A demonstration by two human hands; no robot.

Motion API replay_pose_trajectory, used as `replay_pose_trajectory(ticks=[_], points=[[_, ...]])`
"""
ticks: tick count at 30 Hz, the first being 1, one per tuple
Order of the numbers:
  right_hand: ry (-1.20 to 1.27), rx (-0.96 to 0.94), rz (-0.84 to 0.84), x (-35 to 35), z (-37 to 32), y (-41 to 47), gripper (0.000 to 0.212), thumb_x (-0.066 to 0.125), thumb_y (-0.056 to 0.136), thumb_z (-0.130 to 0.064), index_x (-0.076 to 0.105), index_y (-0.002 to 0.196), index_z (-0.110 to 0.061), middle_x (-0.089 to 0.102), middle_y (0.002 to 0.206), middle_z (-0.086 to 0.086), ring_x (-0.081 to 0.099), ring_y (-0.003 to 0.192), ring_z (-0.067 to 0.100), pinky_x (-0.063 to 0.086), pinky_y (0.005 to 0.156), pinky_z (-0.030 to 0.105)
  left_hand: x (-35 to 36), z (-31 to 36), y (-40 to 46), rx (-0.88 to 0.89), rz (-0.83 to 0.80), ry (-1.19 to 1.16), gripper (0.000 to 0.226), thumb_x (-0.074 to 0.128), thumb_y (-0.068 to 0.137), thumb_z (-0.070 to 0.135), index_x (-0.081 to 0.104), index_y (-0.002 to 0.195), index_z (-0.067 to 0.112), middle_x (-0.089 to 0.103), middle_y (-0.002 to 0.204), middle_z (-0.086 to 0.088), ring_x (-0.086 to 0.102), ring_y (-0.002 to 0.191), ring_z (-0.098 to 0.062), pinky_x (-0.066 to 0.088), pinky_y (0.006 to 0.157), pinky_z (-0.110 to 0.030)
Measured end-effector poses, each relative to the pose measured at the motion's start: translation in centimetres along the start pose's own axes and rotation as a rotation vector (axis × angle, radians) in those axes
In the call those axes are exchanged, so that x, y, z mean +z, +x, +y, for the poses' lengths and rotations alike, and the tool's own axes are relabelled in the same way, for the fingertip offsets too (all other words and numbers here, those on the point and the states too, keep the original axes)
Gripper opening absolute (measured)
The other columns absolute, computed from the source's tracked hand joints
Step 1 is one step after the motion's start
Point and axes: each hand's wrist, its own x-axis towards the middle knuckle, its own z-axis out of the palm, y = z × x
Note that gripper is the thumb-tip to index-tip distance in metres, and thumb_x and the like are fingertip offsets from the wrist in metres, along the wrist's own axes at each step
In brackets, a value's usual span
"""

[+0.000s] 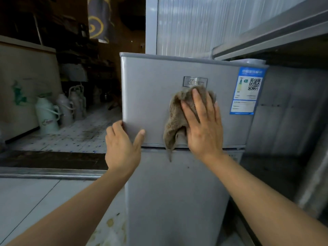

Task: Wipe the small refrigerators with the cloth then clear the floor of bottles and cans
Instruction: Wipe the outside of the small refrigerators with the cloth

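The fridge [152, 96], a small grey two-door unit, fills the middle of the view, its upper door facing the person. The right hand [202, 121] lies flat with fingers straight and spread, pressing the cloth [174, 121] against that door just below the badge [195, 81]. A blue label [247, 90] sits at 3 o'clock from the hand. The left hand [122, 144], at 9 o'clock from the cloth, grips the door's lower left corner, fingers wrapped round the edge and thumb on the front.

The cloth looks soft, limp and light; a tail hangs past the gap between the doors, so it probably needs a broad palm over its bulk to keep it from bunching or slipping. The door looks smooth and stiff, likely slick under the cloth, and the edge grip probably steadies it against the push. Flasks [47, 115] stand on the tiled floor at 9 o'clock; no bottles or cans can be made out.
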Motion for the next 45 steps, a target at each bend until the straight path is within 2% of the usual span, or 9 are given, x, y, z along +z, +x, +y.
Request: replay_pose_trajectory(ticks=[7,13,18,21,25,30,34,40,45], points=[[-0.007,0.199,-0.135,0.1,1.6,-9.6,0.05,0.021,0.1,-0.037,0.024,0.144,-0.015,0.016,0.151,0.015,0.013,0.139,0.04,0.021,0.112,0.056,0.4,-1.6,0.7,0.036,-0.005,-0.143,0.053,0.063,0.081,0.047,0.041,0.117,0.015,0.048,0.118,-0.004,0.051,0.107,-0.025,0.048,0.089,-0.05],[0.089,0.681,0.134,-0.5,4.8,-3.1,0.058,0.038,0.094,-0.025,0.023,0.147,-0.006,0.013,0.153,0.025,0.019,0.14,0.04,0.025,0.113,0.051,1.1,-2.1,0.8,0.092,0.032,-0.21,0.049,0.064,0.081,0.043,0.04,0.114,0.015,0.051,0.115,-0.011,0.054,0.101,-0.027,0.049,0.085,-0.047],[0.172,0.804,0.223,0.4,5.1,-5.0,0.06,0.037,0.09,-0.022,0.025,0.145,0.001,0.025,0.146,0.025,0.032,0.132,0.039,0.029,0.111,0.041,1.8,-2.3,0.5,0.135,0.102,-0.199,0.049,0.063,0.083,0.041,0.042,0.116,0.01,0.05,0.113,-0.015,0.051,0.096,-0.026,0.044,0.078,-0.038],[0.229,0.853,0.136,1.6,4.1,-11.0,0.064,0.047,0.091,-0.018,0.021,0.144,0.006,0.028,0.143,0.027,0.036,0.128,0.039,0.027,0.11,0.035,1.9,-2.4,0.4,0.14,0.108,-0.201,0.05,0.061,0.083,0.043,0.042,0.117,0.011,0.049,0.114,-0.016,0.051,0.099,-0.03,0.046,0.081,-0.041],[0.325,0.969,-0.156,2.1,2.6,-17.9,0.107,0.083,0.064,-0.012,0.016,0.143,0.01,0.026,0.142,0.031,0.039,0.123,0.046,0.03,0.112,0.036,2.0,-2.5,0.1,0.105,0.102,-0.227,0.05,0.059,0.086,0.045,0.042,0.121,0.014,0.048,0.119,-0.012,0.049,0.107,-0.03,0.045,0.093,-0.049],[0.315,0.887,0.022,0.8,1.8,-12.4,0.077,0.05,0.087,-0.009,0.004,0.148,0.001,0.009,0.15,0.031,0.026,0.134,0.049,0.026,0.112,0.052,2.8,-5.0,-2.6,-0.009,0.039,-0.215,0.04,0.045,0.093,0.045,0.043,0.125,0.021,0.054,0.115,-0.004,0.054,0.099,-0.023,0.049,0.087,-0.047],[0.126,0.865,0.216,1.4,1.3,-8.7,0.058,0.038,0.092,-0.022,0.028,0.144,0.002,0.017,0.147,0.037,0.021,0.136,0.05,0.021,0.113,0.051,3.0,-6.0,-2.8,-0.007,0.034,-0.145,0.031,0.042,0.092,0.049,0.047,0.098,0.02,0.056,0.098,-0.009,0.055,0.087,-0.028,0.051,0.078,-0.052],[0.034,0.467,-0.118,3.1,-3.0,-19.5,0.063,0.044,0.093,-0.029,0.015,0.146,-0.014,0.009,0.149,0.025,-0.001,0.143,0.039,0.014,0.115,0.056,3.1,-6.4,-2.5,0.019,0.008,-0.195,0.026,0.045,0.093,0.042,0.044,0.094,0.016,0.052,0.088,-0.006,0.05,0.077,-0.021,0.048,0.07,-0.043],[0.098,0.505,0.007,3.0,-3.2,-16.2,0.06,0.05,0.093,-0.02,0.022,0.145,-0.006,0.013,0.148,0.027,0.008,0.14,0.046,0.014,0.115,0.057,3.0,-6.9,-2.2,0.094,-0.02,-0.203,0.028,0.046,0.093,0.04,0.042,0.093,0.013,0.048,0.08,0.0,0.048,0.071,-0.016,0.044,0.064,-0.033]])
